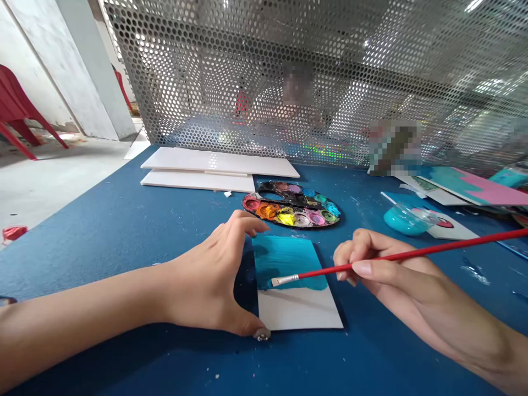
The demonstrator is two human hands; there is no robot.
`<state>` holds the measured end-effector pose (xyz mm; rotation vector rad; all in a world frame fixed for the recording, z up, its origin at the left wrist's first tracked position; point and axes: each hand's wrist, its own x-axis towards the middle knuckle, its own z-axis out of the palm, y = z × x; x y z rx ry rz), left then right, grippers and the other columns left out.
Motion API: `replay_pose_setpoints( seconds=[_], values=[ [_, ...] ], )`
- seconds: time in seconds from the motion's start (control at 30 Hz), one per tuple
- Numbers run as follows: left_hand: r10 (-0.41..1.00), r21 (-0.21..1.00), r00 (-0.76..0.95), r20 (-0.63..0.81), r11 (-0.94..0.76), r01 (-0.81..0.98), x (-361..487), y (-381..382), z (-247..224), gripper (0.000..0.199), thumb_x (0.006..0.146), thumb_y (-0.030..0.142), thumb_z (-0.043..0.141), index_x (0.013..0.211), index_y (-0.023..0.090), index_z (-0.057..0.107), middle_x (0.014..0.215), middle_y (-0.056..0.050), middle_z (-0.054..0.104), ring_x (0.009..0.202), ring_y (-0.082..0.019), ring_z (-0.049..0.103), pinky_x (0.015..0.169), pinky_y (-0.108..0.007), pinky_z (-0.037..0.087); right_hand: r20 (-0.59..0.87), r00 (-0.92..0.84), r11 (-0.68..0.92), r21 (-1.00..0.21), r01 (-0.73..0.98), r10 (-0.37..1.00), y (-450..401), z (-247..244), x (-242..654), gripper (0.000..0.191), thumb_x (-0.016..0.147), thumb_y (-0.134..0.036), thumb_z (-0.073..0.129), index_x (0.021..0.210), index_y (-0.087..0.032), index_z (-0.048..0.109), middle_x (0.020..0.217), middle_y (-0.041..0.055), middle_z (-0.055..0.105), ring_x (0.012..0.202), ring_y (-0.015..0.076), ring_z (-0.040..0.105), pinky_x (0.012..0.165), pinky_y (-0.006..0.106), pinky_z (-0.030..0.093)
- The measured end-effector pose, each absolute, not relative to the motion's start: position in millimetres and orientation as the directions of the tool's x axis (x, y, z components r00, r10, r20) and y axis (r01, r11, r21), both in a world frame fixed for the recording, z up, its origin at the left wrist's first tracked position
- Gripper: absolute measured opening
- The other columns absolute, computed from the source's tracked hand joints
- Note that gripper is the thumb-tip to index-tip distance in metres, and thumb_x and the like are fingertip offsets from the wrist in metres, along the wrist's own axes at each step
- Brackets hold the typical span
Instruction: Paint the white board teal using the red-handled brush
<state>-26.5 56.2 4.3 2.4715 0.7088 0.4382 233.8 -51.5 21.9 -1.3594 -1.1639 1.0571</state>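
A white card (pixel 299 308) lies on the blue table top (pixel 124 264), its upper half coated in teal paint. My left hand (pixel 210 275) spans the card's left side, with fingertips at the top corner and thumb at the bottom corner. My right hand (pixel 383 269) grips a red-handled flat paintbrush (pixel 396 257). The brush's bristles rest on the lower edge of the teal paint. Just beyond the card lies a round paint palette (pixel 292 206) with several colours in its wells.
Two stacked white boards (pixel 218 166) lie behind the palette. To the right are a teal-filled glass cup (pixel 406 220) and painted cards (pixel 470 184). A perforated metal screen (pixel 247 66) stands along the far edge, with a person dimly behind it. Red plastic chairs (pixel 16 104) stand far left.
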Motion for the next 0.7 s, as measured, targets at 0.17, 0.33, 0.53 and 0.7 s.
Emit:
replay_pose_setpoints(
  seconds=[0.17,0.33,0.53,0.7],
  values=[
    [0.554,0.568,0.817,0.159,-0.729,0.383,-23.7,55.4,5.6,0.104,0.060,0.055,0.096,0.136,0.022,0.035,0.134,-0.013,0.046,0.117,-0.037,0.058,0.099,-0.051,0.055,-0.002,0.127,-0.018,-0.992,0.123,0.992,-50.2,20.8,232.0,0.021,0.077,-0.039,0.082,0.065,-0.026,0.070,0.075,0.0007,0.063,0.074,0.0190,0.061,0.069,0.029,0.053],
    [0.554,0.560,0.815,0.170,-0.735,0.383,-23.3,55.9,5.9,0.103,0.060,0.054,0.096,0.136,0.022,0.035,0.134,-0.013,0.046,0.114,-0.035,0.059,0.098,-0.050,0.055,-0.013,0.120,-0.030,-0.989,0.141,0.993,-50.3,18.9,233.8,0.023,0.077,-0.041,0.081,0.065,-0.026,0.069,0.073,0.0006,0.063,0.072,0.0182,0.059,0.066,0.028,0.051],
    [0.550,0.564,0.821,0.155,-0.732,0.383,-25.4,55.3,6.1,0.103,0.061,0.054,0.096,0.135,0.022,0.033,0.136,-0.014,0.044,0.115,-0.036,0.057,0.097,-0.052,0.055,-0.016,0.123,-0.035,-0.988,0.152,0.992,-52.5,18.5,237.7,0.024,0.078,-0.041,0.081,0.065,-0.026,0.068,0.074,0.0005,0.062,0.075,0.0189,0.060,0.070,0.029,0.052],
    [0.555,0.574,0.821,0.138,-0.720,0.390,-21.8,55.8,6.5,0.105,0.057,0.051,0.097,0.134,0.020,0.033,0.135,-0.016,0.044,0.114,-0.038,0.057,0.095,-0.056,0.055,-0.020,0.156,-0.047,-0.985,0.168,0.987,-57.5,16.5,241.5,0.024,0.078,-0.042,0.081,0.065,-0.025,0.069,0.075,0.0012,0.062,0.075,0.0194,0.059,0.068,0.029,0.052]
  ],
)
